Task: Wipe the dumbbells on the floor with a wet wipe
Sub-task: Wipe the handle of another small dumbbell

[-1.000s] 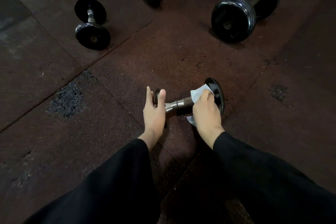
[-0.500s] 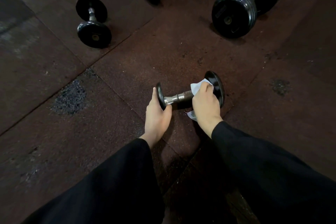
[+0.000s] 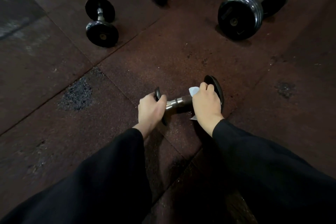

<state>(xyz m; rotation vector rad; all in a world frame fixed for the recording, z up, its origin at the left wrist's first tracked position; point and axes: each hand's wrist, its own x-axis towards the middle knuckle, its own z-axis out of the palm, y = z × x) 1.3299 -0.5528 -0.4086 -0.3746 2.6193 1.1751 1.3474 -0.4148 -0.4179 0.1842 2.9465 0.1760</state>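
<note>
Four dumbbells lie on the rubber floor [image 3: 181, 54]: three untouched toward its far edge, one nearest dumbbell [image 3: 179, 100] between both outstretched, black-sleeved arms. Left hand [image 3: 150, 110] curls closed over its left plate; right hand [image 3: 206, 103], fingers clamped, presses one white wet wipe [image 3: 193, 90] against handle and right plate.

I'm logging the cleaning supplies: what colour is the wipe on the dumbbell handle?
White; the wet wipe shows under the right hand in the head view.
</note>
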